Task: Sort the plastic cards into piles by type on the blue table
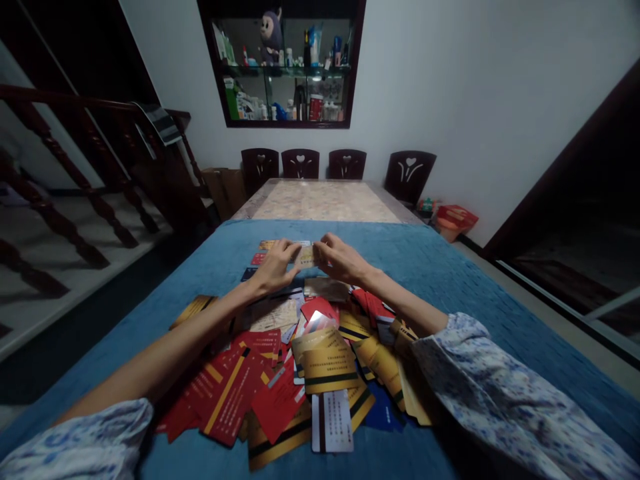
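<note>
Between my two hands is a pale gold plastic card, pinched at its left edge by my left hand and at its right edge by my right hand. Just left of and partly behind my left hand lie a few cards: an orange-gold card, a red card and a dark blue card. Below my wrists spreads a heap of gold, red, white and blue cards, with a gold card on top and a white striped card at the near edge. My forearms cover parts of the heap.
A blue cloth covers the near table; a marble-patterned tabletop continues beyond it. Several dark chairs stand at the far end. A wooden railing is on the left, and a red bag sits on the floor at right.
</note>
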Demonstrator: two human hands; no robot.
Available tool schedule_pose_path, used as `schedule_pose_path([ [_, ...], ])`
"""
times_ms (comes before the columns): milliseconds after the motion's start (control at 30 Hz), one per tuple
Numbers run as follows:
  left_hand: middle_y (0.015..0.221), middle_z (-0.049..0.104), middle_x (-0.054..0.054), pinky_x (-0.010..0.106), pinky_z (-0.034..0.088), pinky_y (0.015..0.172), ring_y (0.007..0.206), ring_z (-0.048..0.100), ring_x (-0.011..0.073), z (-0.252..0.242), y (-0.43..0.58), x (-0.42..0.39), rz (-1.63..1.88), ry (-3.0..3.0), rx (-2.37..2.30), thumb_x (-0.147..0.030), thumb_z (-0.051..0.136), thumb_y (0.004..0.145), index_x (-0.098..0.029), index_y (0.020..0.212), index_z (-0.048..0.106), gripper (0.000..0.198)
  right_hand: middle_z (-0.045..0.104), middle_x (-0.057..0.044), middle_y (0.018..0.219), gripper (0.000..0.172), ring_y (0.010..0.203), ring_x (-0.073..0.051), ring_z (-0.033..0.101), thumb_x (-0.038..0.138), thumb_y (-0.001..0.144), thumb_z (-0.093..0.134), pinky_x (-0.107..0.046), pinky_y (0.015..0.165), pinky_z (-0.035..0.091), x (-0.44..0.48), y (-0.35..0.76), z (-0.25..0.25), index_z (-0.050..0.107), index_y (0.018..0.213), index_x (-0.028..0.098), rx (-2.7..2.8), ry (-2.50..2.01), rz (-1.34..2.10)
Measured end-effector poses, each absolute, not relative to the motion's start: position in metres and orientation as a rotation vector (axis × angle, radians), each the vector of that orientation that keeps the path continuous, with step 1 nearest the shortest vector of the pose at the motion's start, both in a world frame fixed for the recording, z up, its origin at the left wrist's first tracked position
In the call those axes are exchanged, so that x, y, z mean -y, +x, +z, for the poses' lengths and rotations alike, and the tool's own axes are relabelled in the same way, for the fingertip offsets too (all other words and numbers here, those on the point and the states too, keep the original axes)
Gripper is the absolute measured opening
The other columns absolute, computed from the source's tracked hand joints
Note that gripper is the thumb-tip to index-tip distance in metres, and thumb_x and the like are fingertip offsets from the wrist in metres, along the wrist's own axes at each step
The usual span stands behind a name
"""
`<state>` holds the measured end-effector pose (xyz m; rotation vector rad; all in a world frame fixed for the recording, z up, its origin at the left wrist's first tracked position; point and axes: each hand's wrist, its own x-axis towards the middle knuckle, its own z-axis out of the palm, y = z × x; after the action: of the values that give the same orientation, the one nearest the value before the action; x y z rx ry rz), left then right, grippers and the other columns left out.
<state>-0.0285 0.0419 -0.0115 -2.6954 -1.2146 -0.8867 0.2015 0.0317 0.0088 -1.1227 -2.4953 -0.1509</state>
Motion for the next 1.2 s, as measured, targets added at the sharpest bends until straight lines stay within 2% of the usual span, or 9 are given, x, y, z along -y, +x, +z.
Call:
schedule_pose_path([
  [200,0.118,0.061,0.015,0.049,0.046,0.096,0.109,0.051,0.0322,-0.001,-0.016,-0.051,-0.678,-2.683,1.22,-0.025,0.065,0.08,-0.016,0.123,0.062,0.044,0.055,-0.014,0.111,0.024,0.091,-0.02,0.051,0.021,0.09,0.06,-0.03,0.079,0.044,-0.048,0.214,0.012,0.06,0.113,0.013,2.536,-1.142,-0.109],
  [433,0.12,0.061,0.014,0.052,0.044,0.094,0.115,0.048,0.0341,0.012,0.004,-0.067,-0.588,-2.682,1.278,-0.023,0.064,0.081,-0.018,0.115,0.064,0.034,0.055,-0.011,0.105,0.014,0.09,-0.019,0.053,0.015,0.087,0.059,-0.028,0.083,0.044,-0.066,0.23,0.017,0.063,0.1,0.015,2.55,-1.131,-0.037],
  [900,0.113,0.067,0.013,0.051,0.04,0.092,0.114,0.046,0.0361,0.011,0.027,-0.12,-0.501,-2.727,1.374,-0.022,0.064,0.077,-0.019,0.094,0.067,0.018,0.063,-0.011,0.114,0.019,0.1,-0.02,0.06,0.011,0.084,0.066,-0.027,0.086,0.044,-0.118,0.246,0.007,0.07,0.102,0.016,2.566,-1.332,-0.024],
  [1200,0.108,0.07,0.013,0.052,0.038,0.094,0.116,0.046,0.0371,-0.005,0.035,-0.155,-0.391,-2.781,1.485,-0.023,0.065,0.074,-0.019,0.091,0.067,0.017,0.068,-0.011,0.112,0.026,0.096,-0.019,0.063,0.011,0.085,0.064,-0.024,0.085,0.044,-0.141,0.243,-0.003,0.075,0.108,0.016,2.616,-1.455,-0.021],
])
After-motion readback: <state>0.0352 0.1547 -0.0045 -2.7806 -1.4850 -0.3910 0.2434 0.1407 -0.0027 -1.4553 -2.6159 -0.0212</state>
